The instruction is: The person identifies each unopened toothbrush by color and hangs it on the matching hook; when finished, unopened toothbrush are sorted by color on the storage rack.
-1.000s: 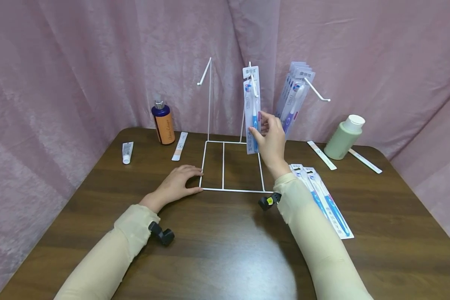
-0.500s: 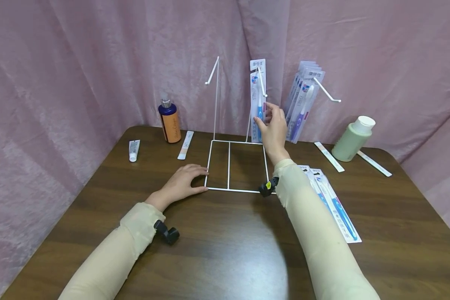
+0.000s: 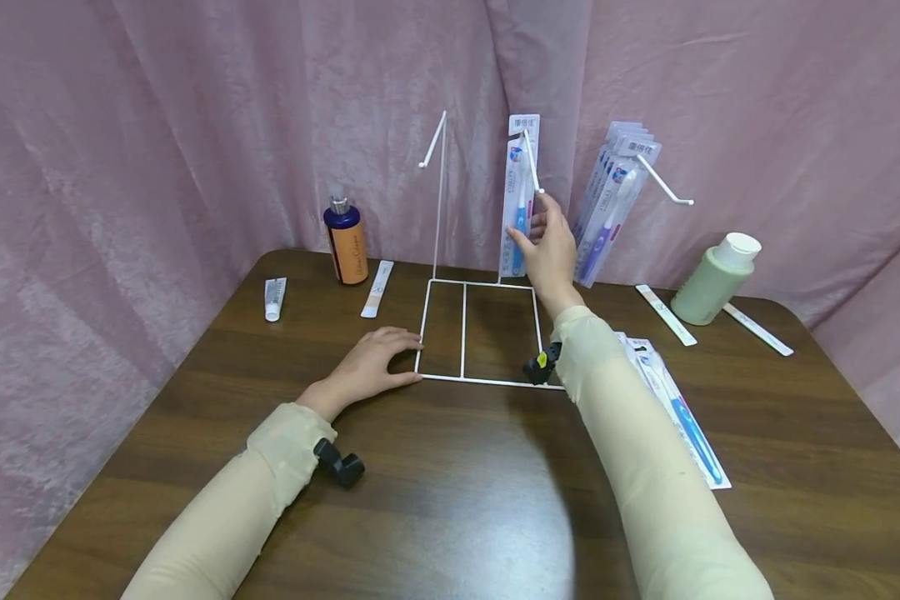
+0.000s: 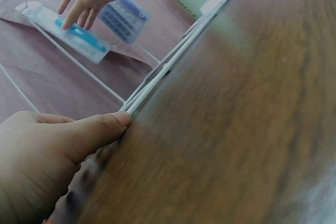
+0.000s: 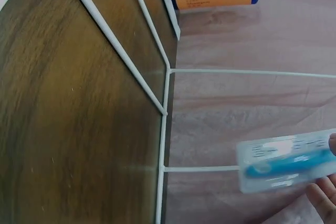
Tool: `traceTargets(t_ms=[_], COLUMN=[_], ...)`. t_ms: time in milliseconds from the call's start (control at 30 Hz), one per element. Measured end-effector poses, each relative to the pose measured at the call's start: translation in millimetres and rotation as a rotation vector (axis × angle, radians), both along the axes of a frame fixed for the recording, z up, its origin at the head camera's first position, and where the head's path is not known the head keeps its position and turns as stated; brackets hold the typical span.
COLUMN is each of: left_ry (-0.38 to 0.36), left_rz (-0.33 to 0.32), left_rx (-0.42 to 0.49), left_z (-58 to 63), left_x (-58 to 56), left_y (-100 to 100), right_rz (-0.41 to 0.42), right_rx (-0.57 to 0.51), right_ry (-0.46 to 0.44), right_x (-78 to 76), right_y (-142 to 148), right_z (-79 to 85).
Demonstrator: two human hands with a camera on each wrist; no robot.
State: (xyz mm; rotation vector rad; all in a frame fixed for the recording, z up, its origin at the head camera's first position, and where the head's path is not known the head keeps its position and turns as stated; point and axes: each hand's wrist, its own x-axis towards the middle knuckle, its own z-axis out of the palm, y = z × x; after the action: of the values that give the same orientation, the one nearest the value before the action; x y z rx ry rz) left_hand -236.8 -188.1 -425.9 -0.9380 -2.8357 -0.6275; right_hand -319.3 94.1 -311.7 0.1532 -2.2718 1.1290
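Note:
A white wire display rack (image 3: 463,333) with three hooks stands on the table. On its middle hook hangs a packaged toothbrush (image 3: 518,225) with a blue handle. My right hand (image 3: 553,254) holds this pack at its lower half, thumb on the left and fingers by the right edge; the right wrist view shows the pack (image 5: 286,163) between thumb and fingertips. My left hand (image 3: 367,367) rests at the rack's front left corner, its fingers touching the side bar. In the left wrist view the thumb (image 4: 107,127) presses straight against the corner.
Several toothbrush packs (image 3: 607,212) hang on the right hook. More packs (image 3: 686,425) lie right of the rack, partly behind my sleeve. A green bottle (image 3: 716,279), an orange-labelled cologne bottle (image 3: 347,246), a small tube (image 3: 273,300) and slim sachets (image 3: 377,289) surround it.
The toothbrush pack has slid back along the middle hook toward the upright, my right hand going with it. My left hand stays at the rack's corner. The head view has shifted slightly.

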Motion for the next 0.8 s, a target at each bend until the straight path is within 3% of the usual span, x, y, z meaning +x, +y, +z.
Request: traceTargets(t_ms=[333,800], left_ry=[0.001,-0.007], left_rz=[-0.009,-0.019], left_rx=[0.013,0.022], left_z=[-0.3,3.3], left_x=[-0.3,-0.2], left_y=[2.4,1.7], right_rz=[0.017,0.118], right_rx=[0.129,0.299], right_ry=[-0.022,-0.07], right_x=[15.9,65.9], right_y=[18.5,57.8], right_z=[15.8,33.2])
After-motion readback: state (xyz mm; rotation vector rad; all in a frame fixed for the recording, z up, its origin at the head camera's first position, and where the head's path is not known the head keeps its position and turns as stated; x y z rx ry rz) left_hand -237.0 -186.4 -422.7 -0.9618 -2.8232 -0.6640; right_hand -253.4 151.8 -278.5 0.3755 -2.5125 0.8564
